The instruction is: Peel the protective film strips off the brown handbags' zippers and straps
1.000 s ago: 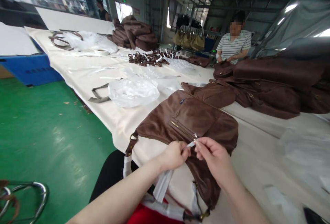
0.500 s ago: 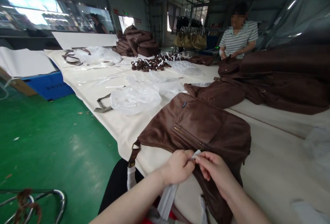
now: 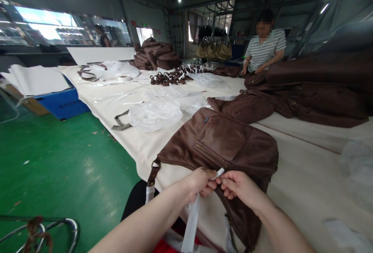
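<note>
A brown bag (image 3: 230, 140) with a brass zipper lies on the cloth-covered table, its strap coming toward me. At the bag's near edge my left hand (image 3: 201, 183) is closed on a white strip (image 3: 191, 225), which hangs below it; a short end sticks up between my hands. My right hand (image 3: 237, 186) meets it from the right, its thumb and fingertips pinched together at the strip's end. Whatever lies between those fingertips is too small to make out. A brass ring joins the strap (image 3: 153, 173) to the bag's left corner.
Clear plastic (image 3: 155, 115) lies beyond the bag. Brown bags are piled on the right (image 3: 320, 89), and brown material (image 3: 155, 54) is heaped at the back. Small brown loops (image 3: 170, 77) lie mid-table. A person (image 3: 264, 47) in a striped shirt stands across. A blue box (image 3: 64, 103) is on the left.
My left hand has turned slightly and its fingers show more, with the white strip's end standing further out. The view has shifted slightly. The person across has moved their hands apart.
</note>
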The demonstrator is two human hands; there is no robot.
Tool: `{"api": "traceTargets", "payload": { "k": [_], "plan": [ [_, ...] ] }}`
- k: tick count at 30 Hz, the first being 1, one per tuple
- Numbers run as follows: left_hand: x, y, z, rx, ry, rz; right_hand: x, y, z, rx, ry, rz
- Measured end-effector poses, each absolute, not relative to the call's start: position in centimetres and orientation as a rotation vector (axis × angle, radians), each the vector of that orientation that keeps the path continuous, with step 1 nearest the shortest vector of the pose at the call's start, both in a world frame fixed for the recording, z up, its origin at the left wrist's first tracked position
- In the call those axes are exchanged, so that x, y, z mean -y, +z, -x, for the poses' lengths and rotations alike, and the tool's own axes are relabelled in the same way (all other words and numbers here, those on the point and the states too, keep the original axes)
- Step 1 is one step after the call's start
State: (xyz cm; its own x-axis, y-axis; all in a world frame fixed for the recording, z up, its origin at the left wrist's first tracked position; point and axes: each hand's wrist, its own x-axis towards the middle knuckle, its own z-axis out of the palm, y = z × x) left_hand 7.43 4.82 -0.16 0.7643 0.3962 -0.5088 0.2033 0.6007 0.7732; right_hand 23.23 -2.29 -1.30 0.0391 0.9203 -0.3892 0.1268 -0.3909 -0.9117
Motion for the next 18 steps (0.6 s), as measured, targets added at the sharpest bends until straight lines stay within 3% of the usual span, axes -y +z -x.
{"api": "traceTargets", "payload": {
  "k": [5, 11, 18],
  "plan": [
    [-4.3, 0.3, -7.2, -0.539, -0.081, -0.608, 2.0, -1.9, -22.7, 1.184, 1.310, 1.567],
    [-3.0, -0.1, -8.0, -0.611, 0.062, -0.680, 1.7, -1.7, -22.4, 1.167, 1.163, 1.843],
    [-1.6, -0.6, -8.1, -0.928, 0.662, -1.955, 2.4, 0.1, -22.8, 1.123, 1.138, 1.868]
  ]
}}
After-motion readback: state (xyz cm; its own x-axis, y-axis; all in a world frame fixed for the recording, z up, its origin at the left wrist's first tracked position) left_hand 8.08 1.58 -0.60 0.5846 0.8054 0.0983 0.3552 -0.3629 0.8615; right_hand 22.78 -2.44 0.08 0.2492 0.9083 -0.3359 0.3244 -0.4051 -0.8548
